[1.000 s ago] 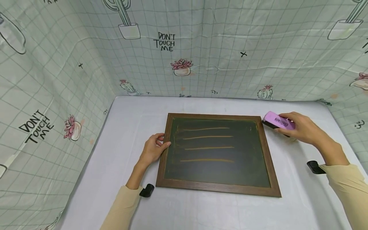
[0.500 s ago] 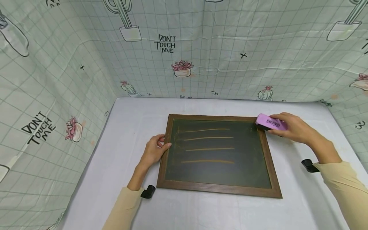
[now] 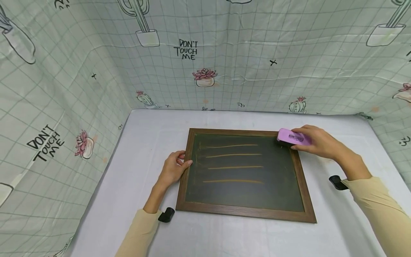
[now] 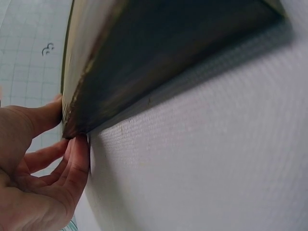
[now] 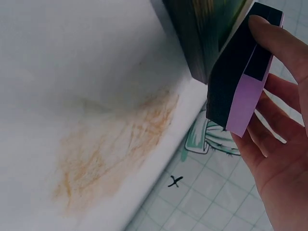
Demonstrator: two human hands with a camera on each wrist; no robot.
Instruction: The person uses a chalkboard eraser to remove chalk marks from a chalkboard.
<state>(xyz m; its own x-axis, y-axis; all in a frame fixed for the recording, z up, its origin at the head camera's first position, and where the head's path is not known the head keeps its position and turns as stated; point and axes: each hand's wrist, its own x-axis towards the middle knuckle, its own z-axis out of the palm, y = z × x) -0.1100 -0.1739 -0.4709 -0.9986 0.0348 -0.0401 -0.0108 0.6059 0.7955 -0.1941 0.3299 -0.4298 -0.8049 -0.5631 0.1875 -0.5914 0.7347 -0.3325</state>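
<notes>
Head view: the right hand (image 3: pixel 318 143) grips the purple eraser (image 3: pixel 294 137) by its right end, long axis running roughly left to right, over the upper right corner of the framed chalkboard (image 3: pixel 245 198). The four yellowish chalk lines (image 3: pixel 234 155) lie to the eraser's left and lower, apart from it, across bare board; the eraser-holding hand is the far one, the left hand (image 3: pixel 171 167) being nearer as it pinches the left side of the frame. Print on the eraser is too small to read. Lettering on the wall cloth (image 3: pixel 237 85) reads "DON'T TOUCH ME", twice.

Left wrist view: thumb and fingertips meet the board's edge; no writing on the board visible.

Right wrist view: thumb and fingers clasp the eraser, black felt side showing; contact with the board cannot be confirmed. An orange-brown smudge (image 5: pixel 113 149) marks the white tabletop (image 5: pixel 53 43).
</notes>
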